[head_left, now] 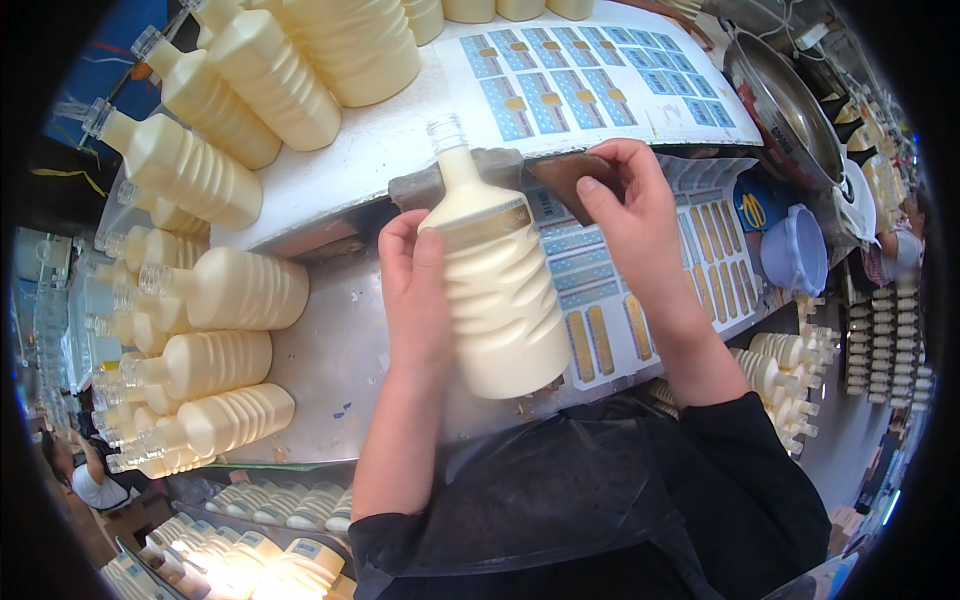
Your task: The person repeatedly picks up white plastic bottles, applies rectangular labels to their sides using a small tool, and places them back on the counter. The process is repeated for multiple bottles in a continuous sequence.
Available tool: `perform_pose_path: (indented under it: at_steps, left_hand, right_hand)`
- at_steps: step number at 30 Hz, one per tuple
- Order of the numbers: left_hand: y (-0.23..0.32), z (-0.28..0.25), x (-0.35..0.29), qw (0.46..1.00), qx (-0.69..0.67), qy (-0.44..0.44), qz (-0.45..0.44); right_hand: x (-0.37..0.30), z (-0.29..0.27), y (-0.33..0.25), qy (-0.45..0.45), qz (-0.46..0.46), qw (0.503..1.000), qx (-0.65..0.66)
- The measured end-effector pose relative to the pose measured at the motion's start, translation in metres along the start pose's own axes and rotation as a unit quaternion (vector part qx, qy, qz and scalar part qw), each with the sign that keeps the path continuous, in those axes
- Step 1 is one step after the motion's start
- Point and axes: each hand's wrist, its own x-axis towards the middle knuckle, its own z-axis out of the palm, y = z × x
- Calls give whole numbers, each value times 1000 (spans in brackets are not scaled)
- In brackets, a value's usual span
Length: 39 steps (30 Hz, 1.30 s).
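A cream-coloured bottle point(505, 310) with a clear threaded neck and wavy ridges lies tilted before me, its neck pointing away. My left hand point(413, 285) grips its left side, the thumb against the shoulder. Across the shoulder runs a gold-brown band point(487, 228) with a printed edge. The upper part of the bottle lies against a worn grey block point(418, 190) at the shelf's edge. To the right of the bottle, my right hand point(635, 205) pinches a flat brown plate point(562, 182) between thumb and fingers. That plate is apart from the bottle.
Blue-and-gold label sheets point(548, 110) lie on the raised white shelf point(400, 140); a lower sheet carries gold strips point(600, 340). Several cream bottles point(240, 290) crowd the left. At right are a lilac bucket point(793, 252) and a large pan point(785, 105). Another person point(95, 485) is far left.
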Motion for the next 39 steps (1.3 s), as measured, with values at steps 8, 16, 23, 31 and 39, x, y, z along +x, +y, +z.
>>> perform_pose_path:
  at_steps: [8, 16, 23, 31, 39]
  left_hand:
    - [2, 0, -2, 998, -62, 23, -22]
    - [1, -3, -3, 991, -116, 37, -60]
    - [-6, -5, -4, 964, -248, 11, -91]
    - [-3, -5, -8, 955, -280, 3, -98]
    - [0, -4, -9, 957, -268, 30, -109]
  right_hand:
    - [-35, 31, -16, -114, -468, 836, -263]
    - [-46, 44, -29, -179, -493, 791, -315]
    - [-46, 66, -39, -170, -496, 760, -384]
    - [-44, 74, -52, -187, -485, 748, -413]
    - [-36, 83, -47, -266, -379, 810, -360]
